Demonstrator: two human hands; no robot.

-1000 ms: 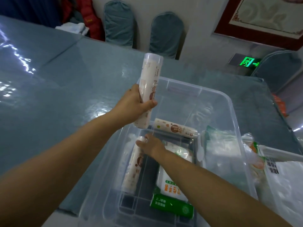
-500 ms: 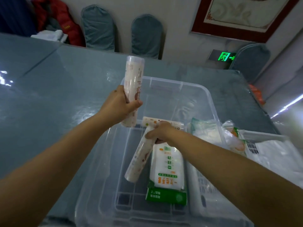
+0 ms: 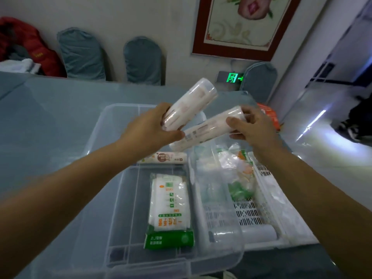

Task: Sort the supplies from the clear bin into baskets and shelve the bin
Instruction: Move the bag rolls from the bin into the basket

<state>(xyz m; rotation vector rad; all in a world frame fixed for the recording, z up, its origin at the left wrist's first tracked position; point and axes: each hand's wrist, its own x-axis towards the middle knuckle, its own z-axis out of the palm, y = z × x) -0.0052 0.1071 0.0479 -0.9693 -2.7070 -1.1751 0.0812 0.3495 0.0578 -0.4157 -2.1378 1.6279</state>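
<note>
Each hand point(image 3: 149, 127) point(image 3: 255, 129) grips a seemingly wrapped roll point(image 3: 191, 103) point(image 3: 207, 127) — above bin point(image 3: 112, 117)

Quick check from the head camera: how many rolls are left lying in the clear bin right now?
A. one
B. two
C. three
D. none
A. One roll lies in the clear bin near its far end, beside the flat green-and-white pack; the other two rolls are up in the air, one in the left hand and one in the right hand.

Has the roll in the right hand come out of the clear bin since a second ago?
Yes. The right hand has lifted its roll above the clear bin rim.
</note>
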